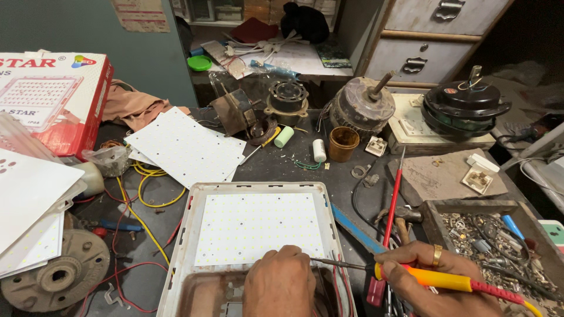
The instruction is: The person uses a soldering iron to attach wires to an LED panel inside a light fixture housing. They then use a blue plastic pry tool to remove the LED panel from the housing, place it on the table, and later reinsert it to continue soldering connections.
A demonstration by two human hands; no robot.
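A white LED panel (258,226) sits seated in its grey lamp housing (188,235) on the cluttered surface (294,170). The left hand (279,282), closed in a loose fist, presses the panel's near edge; the right hand (435,276) grips a yellow-handled soldering iron (423,277), tip at that edge. Wiring appears unfinished, housing still open.

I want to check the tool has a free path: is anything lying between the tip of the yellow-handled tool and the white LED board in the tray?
Nothing visible blocks it. The right hand holds the yellow-handled tool, its thin tip pointing left toward the lower right corner of the white LED board. The left hand rests at the board's lower edge, beside the tip, not across it.
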